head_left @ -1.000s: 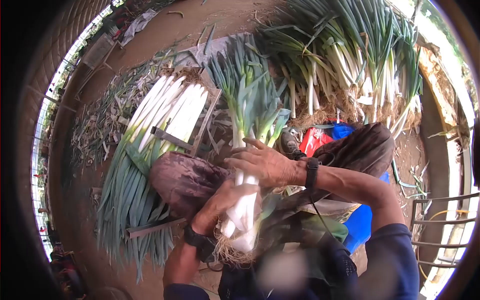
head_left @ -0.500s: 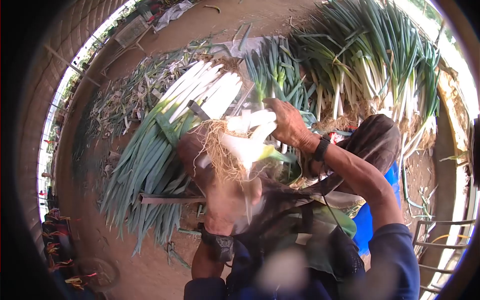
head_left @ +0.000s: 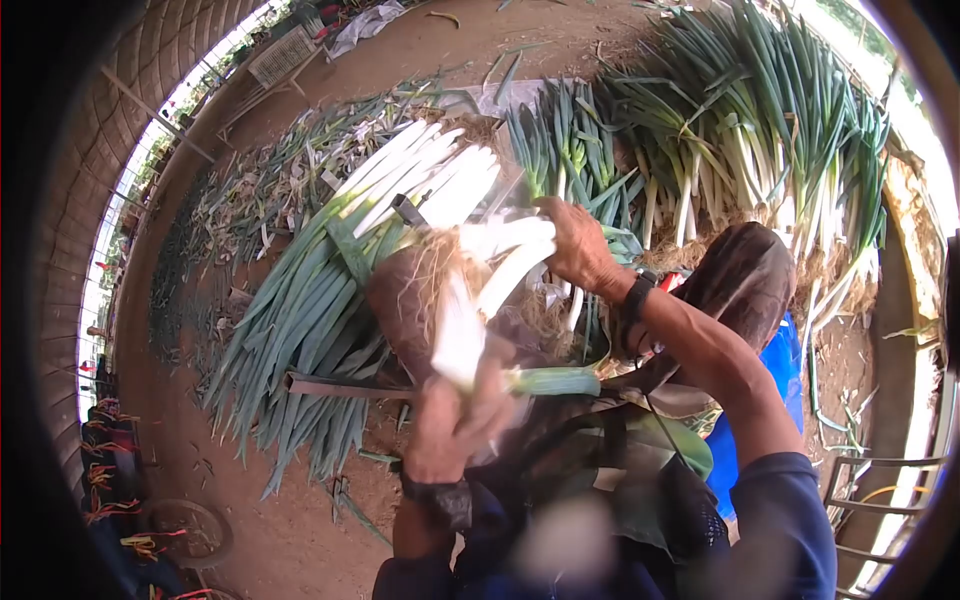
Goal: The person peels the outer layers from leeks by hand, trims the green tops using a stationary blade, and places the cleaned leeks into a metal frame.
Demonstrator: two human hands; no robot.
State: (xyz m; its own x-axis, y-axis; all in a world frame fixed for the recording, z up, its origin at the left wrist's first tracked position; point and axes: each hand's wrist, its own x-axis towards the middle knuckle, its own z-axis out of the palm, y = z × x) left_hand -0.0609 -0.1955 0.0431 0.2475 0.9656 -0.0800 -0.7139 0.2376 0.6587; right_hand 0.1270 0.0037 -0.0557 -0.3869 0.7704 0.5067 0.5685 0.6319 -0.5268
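— "Gripped what, and where?"

— "Held a bunch of thick white leek stalks [head_left: 515,275] with shaggy tan roots [head_left: 430,275] near centre, toward one o'clock, in the bare right hand [head_left: 578,240], with fingers closed around the stalks. Pointed the roots roughly toward nine o'clock."

— "And with the bare left hand [head_left: 448,420]?"

— "Reached between six and seven o'clock, to the lower end of a thick pale stalk [head_left: 460,340], beside a flat green leaf [head_left: 555,381]. Blurred in motion; impossible to tell open from closed."

— "Caught what round about?"

— "Showed a slanting pile of long white-and-green leeks [head_left: 290,310] from nine to eleven o'clock, a thick upright heap of dark-green-topped leeks [head_left: 740,150] at two, and a narrow brown metal bar [head_left: 345,387] at eight."

— "Risked what?"

— "Risked, by the look of it, a snapped or bruised stalk from too sharp a bend between the two hands. Risked a slip from the right hand too, through any hard, sudden tug on smooth white stems."

— "And near the roots?"

— "Chanced a snag on the small dark metal bracket [head_left: 408,210] at eleven o'clock, through too wide a swing, or a scuff on the piled white stems just beyond."
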